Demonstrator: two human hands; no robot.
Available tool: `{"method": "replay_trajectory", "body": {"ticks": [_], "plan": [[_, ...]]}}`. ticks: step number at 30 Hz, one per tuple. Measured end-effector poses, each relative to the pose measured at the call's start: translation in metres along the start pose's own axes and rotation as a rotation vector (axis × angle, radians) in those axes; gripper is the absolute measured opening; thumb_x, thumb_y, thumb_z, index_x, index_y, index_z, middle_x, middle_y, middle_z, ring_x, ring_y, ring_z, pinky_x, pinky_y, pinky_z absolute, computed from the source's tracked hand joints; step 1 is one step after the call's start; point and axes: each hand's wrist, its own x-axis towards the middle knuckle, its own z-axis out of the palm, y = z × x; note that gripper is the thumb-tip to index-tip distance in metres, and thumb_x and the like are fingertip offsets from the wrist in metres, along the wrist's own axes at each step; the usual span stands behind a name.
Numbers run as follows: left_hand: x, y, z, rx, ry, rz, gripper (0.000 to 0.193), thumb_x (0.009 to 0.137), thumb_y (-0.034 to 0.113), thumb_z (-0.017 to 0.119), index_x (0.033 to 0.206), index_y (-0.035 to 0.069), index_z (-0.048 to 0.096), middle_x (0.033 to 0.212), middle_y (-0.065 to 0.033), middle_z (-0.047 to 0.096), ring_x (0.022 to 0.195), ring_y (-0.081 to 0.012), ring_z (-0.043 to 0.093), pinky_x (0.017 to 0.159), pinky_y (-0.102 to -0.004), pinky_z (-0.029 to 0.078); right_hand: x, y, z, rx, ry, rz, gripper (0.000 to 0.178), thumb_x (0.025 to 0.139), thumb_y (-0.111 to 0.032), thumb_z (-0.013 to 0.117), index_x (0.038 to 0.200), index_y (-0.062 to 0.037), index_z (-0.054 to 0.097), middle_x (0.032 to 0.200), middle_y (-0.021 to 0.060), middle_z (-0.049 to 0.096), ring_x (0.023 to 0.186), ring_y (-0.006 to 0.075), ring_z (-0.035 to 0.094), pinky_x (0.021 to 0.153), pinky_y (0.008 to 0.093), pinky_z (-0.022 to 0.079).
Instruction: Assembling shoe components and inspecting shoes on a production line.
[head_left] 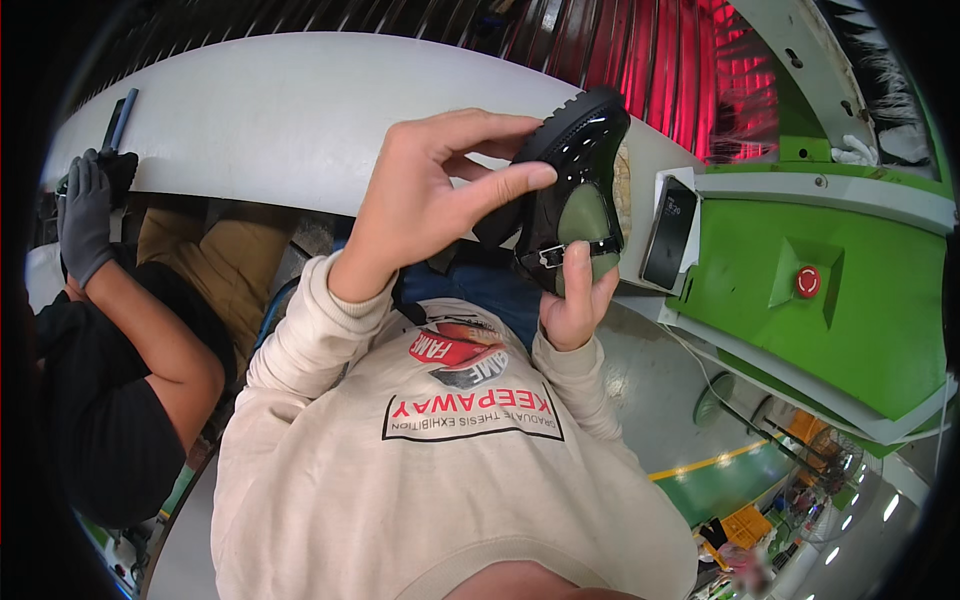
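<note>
Both my hands hold up a glossy black strap shoe (592, 145) over the table's near edge. It has a chunky ridged sole, a green inside and a strap with a silver buckle. My left hand (435, 185) is closed on the sole side, its thumb pressed near the shoe's middle and its fingers partly behind the sole. At the heel end, my right hand (575, 310) grips the shoe, with one digit up against the strap by the buckle. The rest of that hand's fingers are partly hidden behind the heel.
A long white table (270, 110) runs across in front. Right of the shoe lies a smartphone (668, 235), beside a green machine (750, 310) with a red push button (806, 282). At left, a co-worker's grey-gloved hand (88, 215) holds a dark object. A fan (830, 470) stands lower right.
</note>
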Motion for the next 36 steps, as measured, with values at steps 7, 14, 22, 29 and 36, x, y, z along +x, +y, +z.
{"method": "replay_trajectory", "body": {"ticks": [7, 14, 22, 29, 36], "plan": [[0.01, -0.021, -0.012, -0.093, -0.064, -0.081, 0.03, 0.099, 0.01, 0.082, 0.126, -0.004, 0.078, 0.1, -0.0113, 0.082, 0.089, -0.0142, 0.077, 0.079, -0.0272, 0.063, 0.011, 0.006, -0.007, 0.065, 0.013, 0.078, 0.047, 0.112, -0.018, 0.062, 0.153, 0.0022, 0.054, 0.145, 0.0139, 0.066, 0.126, 0.0227, 0.068, 0.108, 0.0389, 0.055], [0.009, -0.008, -0.003, 0.181, -0.029, 0.077, 0.029, 0.097, 0.01, 0.084, 0.121, -0.005, 0.08, 0.096, -0.0136, 0.083, 0.084, -0.0153, 0.079, 0.074, -0.0267, 0.063, 0.012, 0.002, -0.002, -0.039, 0.038, 0.047, 0.045, 0.111, -0.019, 0.064, 0.15, 0.0021, 0.056, 0.141, 0.013, 0.068, 0.124, 0.0209, 0.068, 0.106, 0.0376, 0.056], [0.006, -0.006, -0.001, 0.286, 0.047, 0.11, 0.031, 0.095, 0.014, 0.085, 0.119, -0.007, 0.08, 0.088, -0.0192, 0.081, 0.074, -0.021, 0.081, 0.071, -0.0299, 0.064, 0.016, -0.031, 0.012, -0.308, -0.038, 0.027, 0.066, 0.108, -0.017, 0.066, 0.163, 0.0094, 0.042, 0.149, 0.0196, 0.063, 0.134, 0.0253, 0.062, 0.118, 0.0358, 0.045], [-0.003, -0.017, 0.01, -0.059, 0.094, 0.032, 0.035, 0.095, 0.009, 0.084, 0.126, -0.005, 0.078, 0.103, -0.0172, 0.083, 0.093, -0.0202, 0.082, 0.083, -0.0315, 0.067, 0.021, -0.014, 0.008, -0.162, 0.054, 0.005, 0.052, 0.111, -0.02, 0.063, 0.154, 0.0075, 0.053, 0.143, 0.0151, 0.066, 0.124, 0.0214, 0.065, 0.109, 0.0339, 0.05], [-0.004, -0.017, 0.013, -0.023, 0.063, -0.126, 0.037, 0.091, 0.007, 0.087, 0.125, -0.004, 0.079, 0.106, -0.0154, 0.084, 0.095, -0.0176, 0.081, 0.085, -0.0305, 0.067, 0.025, -0.017, 0.007, 0.06, 0.085, 0.147, 0.046, 0.114, -0.026, 0.062, 0.151, 0.0005, 0.055, 0.138, 0.0101, 0.068, 0.121, 0.0185, 0.069, 0.101, 0.0346, 0.057]]}}
